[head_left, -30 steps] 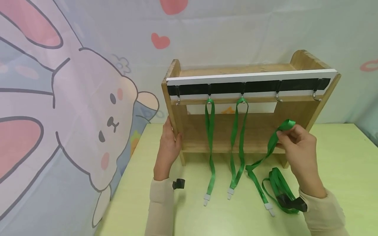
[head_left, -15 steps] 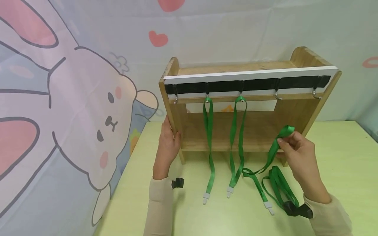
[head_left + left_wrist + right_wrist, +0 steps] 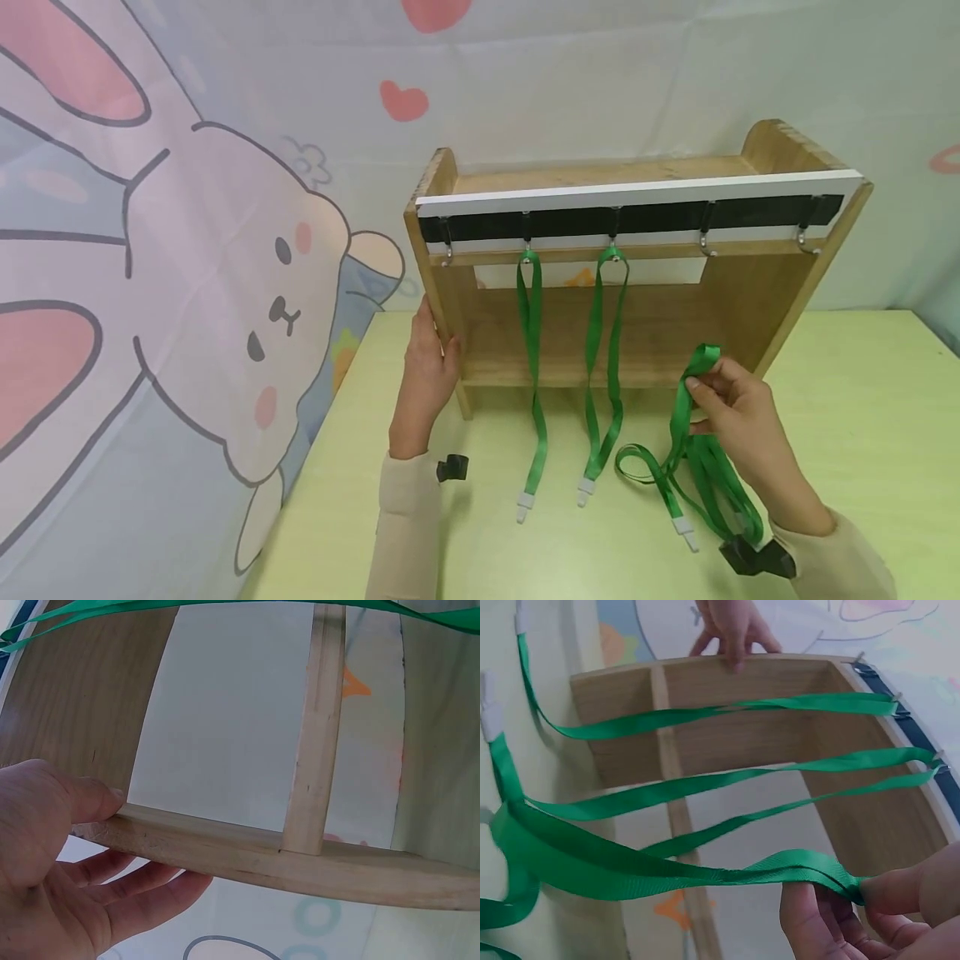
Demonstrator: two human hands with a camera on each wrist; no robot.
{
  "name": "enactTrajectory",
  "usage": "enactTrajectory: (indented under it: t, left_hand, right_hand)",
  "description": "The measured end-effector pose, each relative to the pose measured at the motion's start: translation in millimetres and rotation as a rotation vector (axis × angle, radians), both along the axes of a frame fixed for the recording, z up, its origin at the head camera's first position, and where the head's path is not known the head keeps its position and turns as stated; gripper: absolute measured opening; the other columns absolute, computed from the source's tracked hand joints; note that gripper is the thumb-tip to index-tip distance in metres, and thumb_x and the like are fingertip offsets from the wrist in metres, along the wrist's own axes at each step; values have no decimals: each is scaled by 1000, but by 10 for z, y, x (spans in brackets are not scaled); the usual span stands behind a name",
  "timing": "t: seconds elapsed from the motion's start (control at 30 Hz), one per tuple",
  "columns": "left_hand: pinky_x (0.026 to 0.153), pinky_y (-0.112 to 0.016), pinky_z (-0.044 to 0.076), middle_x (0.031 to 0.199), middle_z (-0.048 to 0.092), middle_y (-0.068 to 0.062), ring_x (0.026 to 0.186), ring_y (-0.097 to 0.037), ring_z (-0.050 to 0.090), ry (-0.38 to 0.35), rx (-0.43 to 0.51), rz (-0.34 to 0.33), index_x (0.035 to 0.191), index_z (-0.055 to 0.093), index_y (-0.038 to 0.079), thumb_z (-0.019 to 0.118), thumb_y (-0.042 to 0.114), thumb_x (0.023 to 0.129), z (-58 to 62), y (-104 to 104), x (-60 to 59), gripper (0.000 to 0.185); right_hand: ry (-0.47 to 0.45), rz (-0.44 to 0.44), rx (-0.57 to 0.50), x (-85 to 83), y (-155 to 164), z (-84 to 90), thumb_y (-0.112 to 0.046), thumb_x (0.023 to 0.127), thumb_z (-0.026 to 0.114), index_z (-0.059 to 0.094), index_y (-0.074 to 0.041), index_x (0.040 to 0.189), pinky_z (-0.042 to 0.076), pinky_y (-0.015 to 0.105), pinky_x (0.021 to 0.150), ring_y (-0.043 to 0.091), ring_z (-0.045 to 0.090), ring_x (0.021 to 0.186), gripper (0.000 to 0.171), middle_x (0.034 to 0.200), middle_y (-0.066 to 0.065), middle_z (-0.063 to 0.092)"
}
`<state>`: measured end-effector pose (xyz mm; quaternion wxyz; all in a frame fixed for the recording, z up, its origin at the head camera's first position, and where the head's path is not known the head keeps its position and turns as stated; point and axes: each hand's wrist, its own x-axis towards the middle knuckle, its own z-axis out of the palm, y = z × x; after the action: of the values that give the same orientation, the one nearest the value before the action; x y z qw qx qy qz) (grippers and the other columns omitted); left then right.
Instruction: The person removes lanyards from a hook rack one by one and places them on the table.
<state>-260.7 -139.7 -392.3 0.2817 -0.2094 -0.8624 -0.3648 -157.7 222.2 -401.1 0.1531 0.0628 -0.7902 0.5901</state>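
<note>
A wooden rack (image 3: 645, 333) stands on a pale green table (image 3: 862, 417), and everything else sits around it. The left hand (image 3: 429, 375) grips the rack's left side panel: the thumb lies on the front edge and the fingers wrap behind it, which the left wrist view (image 3: 67, 855) shows from close up, with the thumb pressed on the curved wooden edge. Along the rack's top runs a black strip with a row of hooks (image 3: 705, 243). Two green lanyards hang from the second and third hooks from the left, one (image 3: 534, 367) and the other (image 3: 606, 367), both trailing down past the lower shelf onto the table in front of the rack, their white clips lying on the tabletop. In front of the rack's right half, the right hand (image 3: 731, 417) pinches the loop end of a third lanyard (image 3: 684, 400) between thumb and fingertips, lifted just below the level of the lower shelf; the right wrist view shows the fingers (image 3: 817, 915) curled round the folded green band (image 3: 667, 866). The rest of that lanyard loops down on the table before the rack, ending in a white clip (image 3: 684, 527). The fourth and fifth hooks are bare. Behind the rack hangs a curtain (image 3: 187, 250) printed with a cartoon rabbit.
</note>
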Motion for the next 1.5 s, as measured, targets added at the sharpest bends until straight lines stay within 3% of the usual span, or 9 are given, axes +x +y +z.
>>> enactTrajectory:
  t: [0.27,0.7,1.0,1.27,1.5]
  left_hand:
    - [94,-61,50,140,39,-34,123,-50,52,26,6,-4,153,16,-9,53,-4,98,-13,-7,19,67]
    - [97,-60,48,142,37,-34,127,-49,49,-12,2,9,154,15,-10,54,-3,99,32,-16,-7,68]
    - [100,-60,46,144,36,-33,130,-49,47,-35,-6,7,155,13,-9,53,-2,100,19,1,0,68]
    - [101,-59,46,145,35,-32,131,-47,47,-55,-4,8,156,12,-7,53,-1,101,12,-5,-1,68]
    - [100,-59,46,145,35,-32,130,-48,47,-36,-8,4,155,12,-8,53,-2,101,5,-4,-14,68]
  right_hand:
    - [-17,90,-3,11,-49,-89,0,104,51,53,12,113,58,33,50,7,63,75,15,86,-6,65]
    - [-203,231,32,-70,-135,-182,-3,108,42,43,11,117,59,41,52,19,61,73,17,86,14,56]
    - [-305,284,64,-77,-189,-325,-4,108,41,42,9,112,58,38,50,28,62,69,13,81,12,56]
    - [-391,301,125,-85,-197,-424,-2,107,39,37,5,108,57,40,52,28,55,58,8,73,9,47]
    - [-427,310,250,-67,-211,-510,-2,106,44,45,7,104,56,40,51,26,61,55,9,70,9,55]
